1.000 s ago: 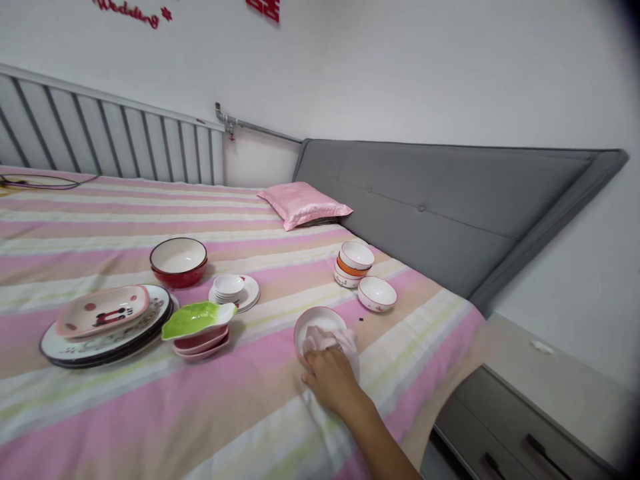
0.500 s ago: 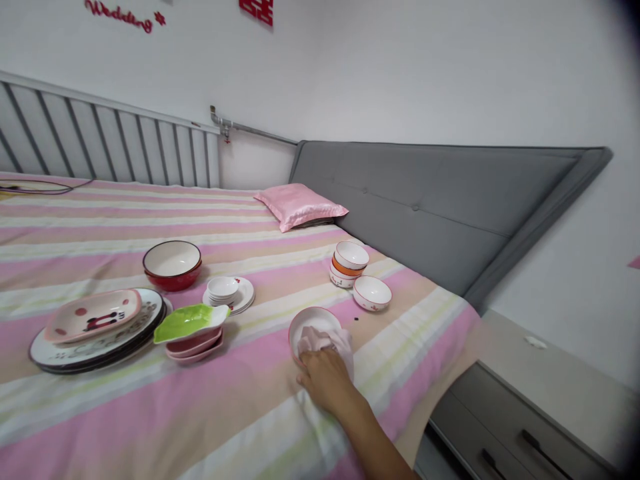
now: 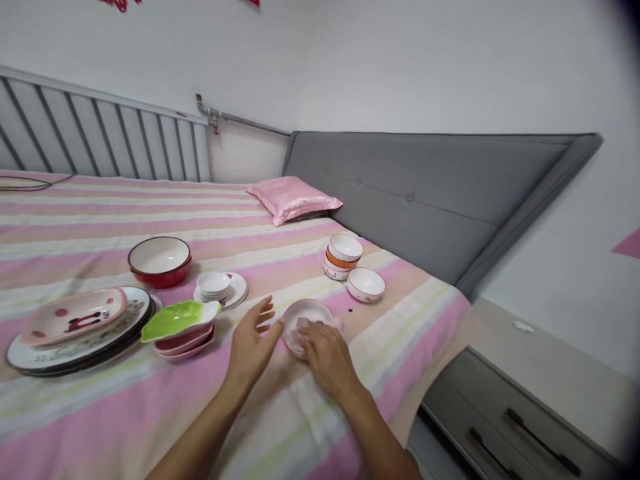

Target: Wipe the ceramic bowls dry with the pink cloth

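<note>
Broadly, a bed (image 3: 125, 413) under a pink, cream and tan striped sheet is filling the view and serving as the work surface. A grey padded headboard (image 3: 425, 193) is running along its edge at two o'clock, with a pink pillow (image 3: 293, 197) lying at twelve. A grey nightstand (image 3: 525, 393) is standing at four o'clock against the white wall.

Both forearms are reaching in from six o'clock. The left hand (image 3: 253, 343) is hovering open, fingers spread and pointing toward one o'clock. The right hand (image 3: 325, 357) is lying palm down, fingers bunched together over a pink cloth (image 3: 313, 325) and pressing it into a small white bowl (image 3: 305, 310) with a red rim.

That bowl is sitting on the sheet just ahead of the right hand, at its eleven o'clock. The left fingertips are just beside the rim at the bowl's nine o'clock; I cannot tell whether they are touching it. A stack of bowls (image 3: 343, 255) is standing at the bowl's one o'clock, and a green leaf dish (image 3: 177, 319) is lying at nine.
</note>
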A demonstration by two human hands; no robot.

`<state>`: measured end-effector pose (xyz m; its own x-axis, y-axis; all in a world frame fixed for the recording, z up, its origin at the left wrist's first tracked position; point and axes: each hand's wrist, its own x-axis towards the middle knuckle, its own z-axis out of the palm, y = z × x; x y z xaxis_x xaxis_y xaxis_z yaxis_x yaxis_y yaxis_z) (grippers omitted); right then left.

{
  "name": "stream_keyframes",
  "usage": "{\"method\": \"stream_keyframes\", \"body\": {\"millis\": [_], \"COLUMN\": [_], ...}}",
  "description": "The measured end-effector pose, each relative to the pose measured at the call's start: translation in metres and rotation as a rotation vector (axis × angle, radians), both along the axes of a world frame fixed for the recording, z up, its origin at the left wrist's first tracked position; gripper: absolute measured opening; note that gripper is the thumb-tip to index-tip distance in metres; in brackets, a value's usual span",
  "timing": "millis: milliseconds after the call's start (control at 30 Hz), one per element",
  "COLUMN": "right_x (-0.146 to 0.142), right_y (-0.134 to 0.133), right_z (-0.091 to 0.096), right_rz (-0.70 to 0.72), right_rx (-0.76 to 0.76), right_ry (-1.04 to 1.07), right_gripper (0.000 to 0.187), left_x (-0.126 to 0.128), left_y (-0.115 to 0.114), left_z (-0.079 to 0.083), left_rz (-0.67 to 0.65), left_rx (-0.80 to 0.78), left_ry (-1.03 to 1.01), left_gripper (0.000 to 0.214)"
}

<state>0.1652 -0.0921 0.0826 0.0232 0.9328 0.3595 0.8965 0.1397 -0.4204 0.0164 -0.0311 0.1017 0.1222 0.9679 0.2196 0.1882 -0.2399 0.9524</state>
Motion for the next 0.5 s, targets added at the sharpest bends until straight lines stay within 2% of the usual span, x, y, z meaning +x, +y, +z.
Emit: {"method": "stream_keyframes", "body": {"millis": [33, 100, 167, 200, 300, 400, 500], "right_x": [0.003, 0.01, 0.015, 0.016, 0.016, 0.012, 0.011], "right_y": [-0.001, -0.005, -0.009, -0.011, -0.013, -0.008, 0.001], "right_z": [0.002, 0.008, 0.015, 0.017, 0.019, 0.01, -0.005], "right_rz": [-0.09, -0.339, -0.563, -0.621, -0.646, -0.614, -0.583], "right_rx": [0.021, -0.02, -0.157, -0.234, -0.378, -0.408, -0.401], "right_ry": [0.025, 0.046, 0.026, 0.007, -0.013, 0.027, 0.116], "right_gripper": [0.026, 0.022, 0.024, 0.029, 0.041, 0.049, 0.05], "left_x": [0.003, 0.009, 0.015, 0.018, 0.027, 0.035, 0.04], "left_y": [0.009, 0.019, 0.019, 0.017, 0.008, 0.003, -0.001], "left_z": [-0.012, -0.036, -0.055, -0.061, -0.069, -0.069, -0.067], "left_rz": [0.026, -0.065, -0.202, -0.243, -0.259, -0.265, -0.285], "left_rx": [-0.027, -0.16, -0.354, -0.458, -0.625, -0.632, -0.621], "left_ry": [0.077, 0.185, 0.127, 0.085, -0.017, -0.098, -0.186], "left_gripper": [0.062, 0.067, 0.066, 0.064, 0.055, 0.04, 0.04]}}
